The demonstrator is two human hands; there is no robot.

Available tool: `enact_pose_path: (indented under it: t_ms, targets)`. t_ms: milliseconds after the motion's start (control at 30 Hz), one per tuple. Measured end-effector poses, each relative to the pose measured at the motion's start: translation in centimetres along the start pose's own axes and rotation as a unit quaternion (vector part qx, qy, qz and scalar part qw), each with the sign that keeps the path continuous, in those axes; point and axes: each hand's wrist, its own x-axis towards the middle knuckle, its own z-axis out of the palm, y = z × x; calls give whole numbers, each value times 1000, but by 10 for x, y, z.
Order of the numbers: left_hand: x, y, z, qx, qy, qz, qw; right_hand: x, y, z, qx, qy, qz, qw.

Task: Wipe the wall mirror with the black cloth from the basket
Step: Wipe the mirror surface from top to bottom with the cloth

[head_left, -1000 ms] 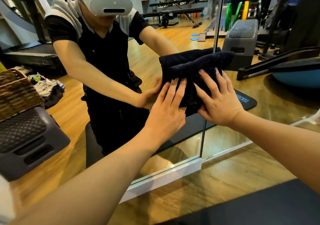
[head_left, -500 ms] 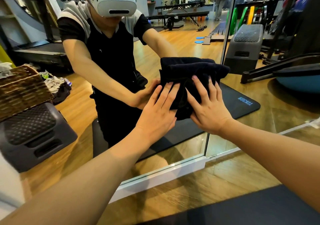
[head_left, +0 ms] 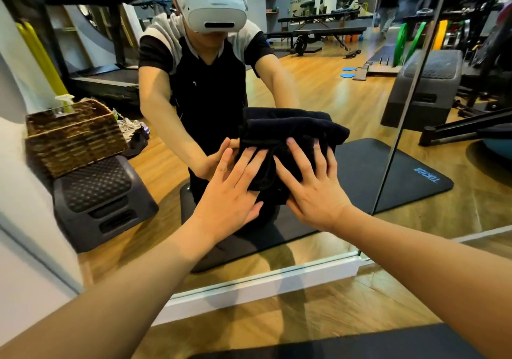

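Observation:
A folded black cloth (head_left: 291,137) lies flat against the wall mirror (head_left: 332,87), low on the glass. My left hand (head_left: 232,192) presses its lower left part with straight, spread fingers. My right hand (head_left: 313,187) presses its lower right part the same way. The mirror shows a person in a headset with both arms stretched toward the cloth. A vertical seam (head_left: 401,126) between two mirror panels runs just right of the cloth.
The mirror reflects a woven basket (head_left: 72,137) with a spray bottle, standing on a dark step platform (head_left: 102,200) at the left. A white baseboard (head_left: 249,289) runs under the mirror. Wooden floor and a dark mat (head_left: 360,347) lie below my arms.
Both hands have slid the cloth leftward across the glass, away from the panel seam. The view has shifted left, and more of the basket's reflection shows.

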Motion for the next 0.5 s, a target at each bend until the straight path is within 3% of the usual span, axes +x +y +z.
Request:
enact_pose_path:
  t_ms: [500]
  targets:
    - [-118,-99,-7,12,-19,-11,1000,62,-139,12,45,36,-23,998]
